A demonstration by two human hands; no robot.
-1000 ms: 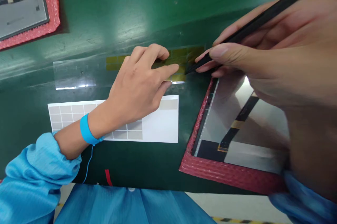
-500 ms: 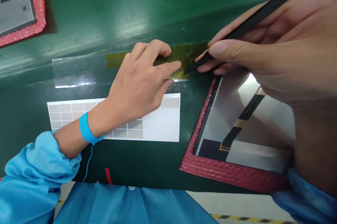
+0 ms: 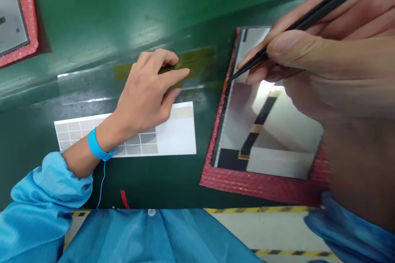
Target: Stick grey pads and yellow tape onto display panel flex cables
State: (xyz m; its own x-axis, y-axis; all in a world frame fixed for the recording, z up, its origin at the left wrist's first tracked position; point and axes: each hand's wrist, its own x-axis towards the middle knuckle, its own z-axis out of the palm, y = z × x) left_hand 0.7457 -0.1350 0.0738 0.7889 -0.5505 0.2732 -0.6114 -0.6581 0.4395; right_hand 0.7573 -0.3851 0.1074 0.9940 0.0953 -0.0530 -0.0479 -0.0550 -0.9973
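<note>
My right hand [image 3: 308,53] is closed round black tweezers [image 3: 327,8]. Their tips are over the left edge of a display panel [image 3: 277,156], where a tiny amber speck shows; I cannot tell whether it is gripped. A black and gold flex cable [image 3: 257,128] runs across the panel. My left hand [image 3: 148,86], with a blue wrist strap [image 3: 97,147], hovers over or rests on a clear film [image 3: 83,88] bearing amber tape pieces [image 3: 199,61]. Its fingers are bent and apart, with nothing seen between them.
Pink bubble wrap [image 3: 247,182] lies under the panel. A white label sheet [image 3: 175,139] with grey rectangles lies below the film, partly under my left forearm. Another panel [image 3: 12,20] on pink wrap is at the upper left. A red strip [image 3: 124,199] marks the near edge of the green table [image 3: 108,3].
The tweezers have moved from the right end of the amber tape pieces to the panel's left edge. My view has shifted, and my left hand stays over the film.
</note>
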